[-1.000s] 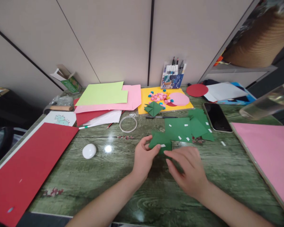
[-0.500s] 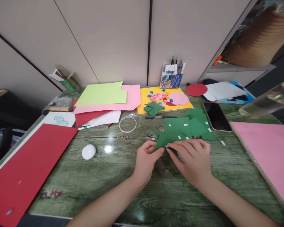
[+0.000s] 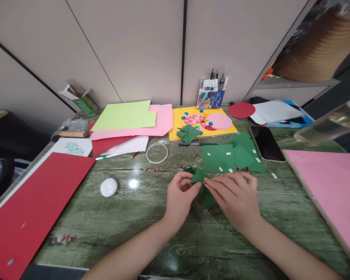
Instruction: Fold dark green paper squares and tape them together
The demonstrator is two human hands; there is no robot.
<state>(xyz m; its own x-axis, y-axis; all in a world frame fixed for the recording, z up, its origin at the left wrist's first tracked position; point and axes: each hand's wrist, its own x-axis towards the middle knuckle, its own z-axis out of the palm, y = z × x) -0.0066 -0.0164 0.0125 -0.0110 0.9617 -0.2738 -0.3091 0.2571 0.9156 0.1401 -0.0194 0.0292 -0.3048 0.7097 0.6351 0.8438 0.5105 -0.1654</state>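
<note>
A folded piece of green paper (image 3: 198, 175) is pinched between the thumb and fingers of my left hand (image 3: 181, 198). My right hand (image 3: 236, 192) has its thumb and fingertips pressed together at the paper's right edge, gripping it there. Part of the fold hangs below my fingertips, and the fingers partly hide it. Just beyond my hands lie flat green paper sheets (image 3: 217, 152) with several small white strips on them. Another folded green paper piece (image 3: 188, 133) rests farther back, on the front edge of a yellow sheet (image 3: 175, 132).
A tape ring (image 3: 147, 153) and a white rounded object (image 3: 109, 187) lie to the left. Large red card (image 3: 43, 206) covers the left side. On the right are a phone (image 3: 266, 144), pink paper (image 3: 329, 186) and a clear bottle (image 3: 317, 130). A marker pack (image 3: 211, 95) leans against the cabinet.
The folded green paper has turned in my hands, so its pointed flaps now stand up and more of it hangs below. The white strip near my right fingertips no longer shows clearly.
</note>
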